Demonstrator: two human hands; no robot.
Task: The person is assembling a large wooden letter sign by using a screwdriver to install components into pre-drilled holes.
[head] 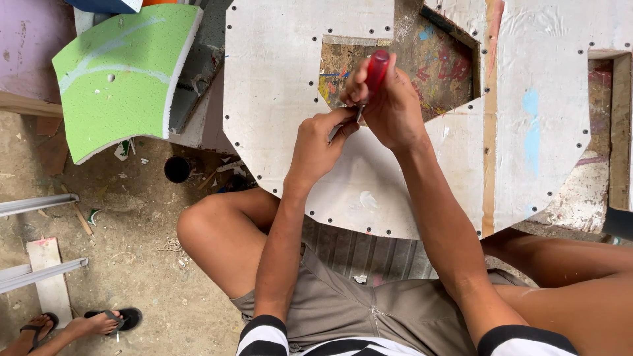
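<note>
White board (290, 86), one big rounded panel studded with dark screws along its edges, lies flat before the seated person so both hands can work from above. One green curved foam piece (112, 72) leans beyond its left edge. Right hand (389, 105) grips one red-handled screwdriver (376, 69) upright near the cutout's lower edge; left hand (320, 142) pinches narrowly at its tip, steadying it.

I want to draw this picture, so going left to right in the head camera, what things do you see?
Sandalled foot → green curved panel → small black cup → left hand → red-handled screwdriver, gripped by the right hand → white panel with dark screws.
</note>
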